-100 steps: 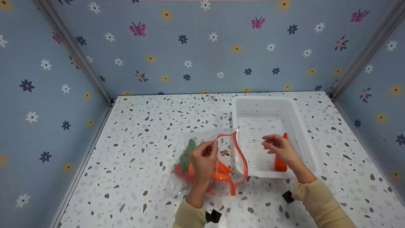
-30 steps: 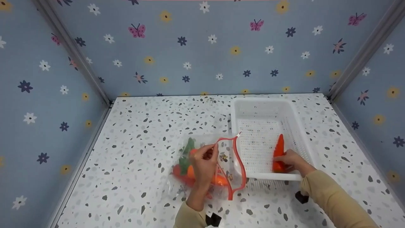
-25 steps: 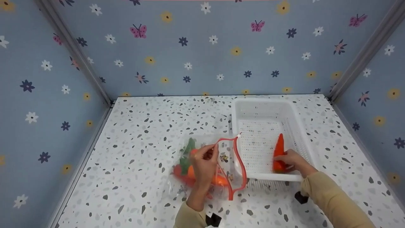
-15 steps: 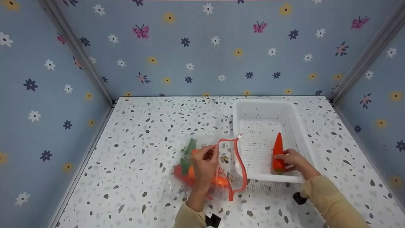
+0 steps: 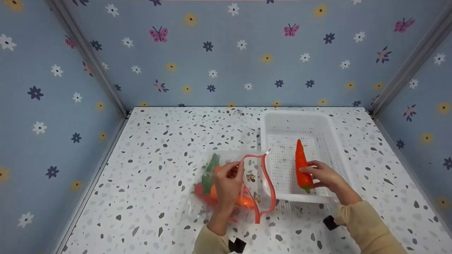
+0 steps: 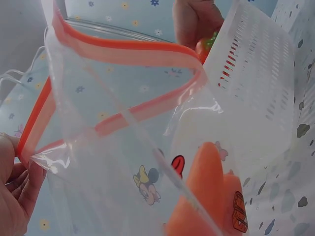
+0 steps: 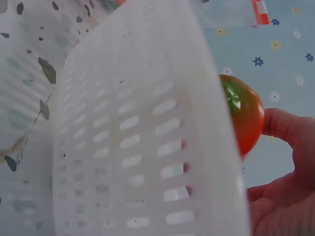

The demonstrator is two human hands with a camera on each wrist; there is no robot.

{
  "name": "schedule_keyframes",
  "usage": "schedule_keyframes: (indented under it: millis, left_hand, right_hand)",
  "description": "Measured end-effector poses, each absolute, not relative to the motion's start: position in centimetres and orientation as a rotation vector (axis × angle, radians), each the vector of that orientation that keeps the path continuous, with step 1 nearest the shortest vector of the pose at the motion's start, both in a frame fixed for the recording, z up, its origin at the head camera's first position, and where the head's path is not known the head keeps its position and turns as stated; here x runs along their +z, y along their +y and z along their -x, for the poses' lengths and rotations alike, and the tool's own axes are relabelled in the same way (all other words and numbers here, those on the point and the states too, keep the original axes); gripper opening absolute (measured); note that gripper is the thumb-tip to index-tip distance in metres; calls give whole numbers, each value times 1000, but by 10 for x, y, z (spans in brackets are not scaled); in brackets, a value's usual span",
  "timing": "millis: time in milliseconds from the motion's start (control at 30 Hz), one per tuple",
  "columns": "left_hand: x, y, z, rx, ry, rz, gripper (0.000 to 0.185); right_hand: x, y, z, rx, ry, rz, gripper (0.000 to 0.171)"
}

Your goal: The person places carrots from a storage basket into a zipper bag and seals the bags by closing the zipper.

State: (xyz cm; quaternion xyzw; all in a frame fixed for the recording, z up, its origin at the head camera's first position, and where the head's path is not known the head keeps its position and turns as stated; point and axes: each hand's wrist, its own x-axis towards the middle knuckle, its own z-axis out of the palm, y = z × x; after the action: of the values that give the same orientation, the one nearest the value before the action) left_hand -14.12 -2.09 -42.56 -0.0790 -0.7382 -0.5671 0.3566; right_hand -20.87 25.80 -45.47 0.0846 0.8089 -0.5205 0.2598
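Observation:
My left hand (image 5: 229, 180) pinches the orange-red rim of a clear zip bag (image 5: 254, 165), whose mouth gapes toward the basket. Through the plastic show a green piece (image 5: 212, 167), a red piece (image 5: 201, 192) and an orange, carrot-like piece (image 5: 243, 201); the hand covers part of them. My right hand (image 5: 326, 176) grips a long red-orange carrot (image 5: 301, 165) by its thick end, thumb on one side. Its green stem end points toward me and its tip points away. In the right wrist view the glossy rounded end of the carrot (image 7: 243, 115) shows above the basket rim.
A white perforated plastic basket (image 5: 339, 151) stands on the speckled table (image 5: 159, 141), right of the bag, and the bag's mouth overlaps its left rim. Flowered blue panels (image 5: 226, 56) enclose the table at the back and sides.
My right hand reached into the basket, took hold of the carrot and has moved it up and left from the basket's right side. My left hand keeps its pinch on the bag rim.

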Motion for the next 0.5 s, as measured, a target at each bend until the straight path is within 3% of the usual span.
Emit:
schedule_keyframes:
  millis: [500]
  left_hand:
    - [-459, -25, 159, -1450, -1866, 243, 5]
  right_hand:
    - [-416, 238, 158, -1482, 2114, 243, 46]
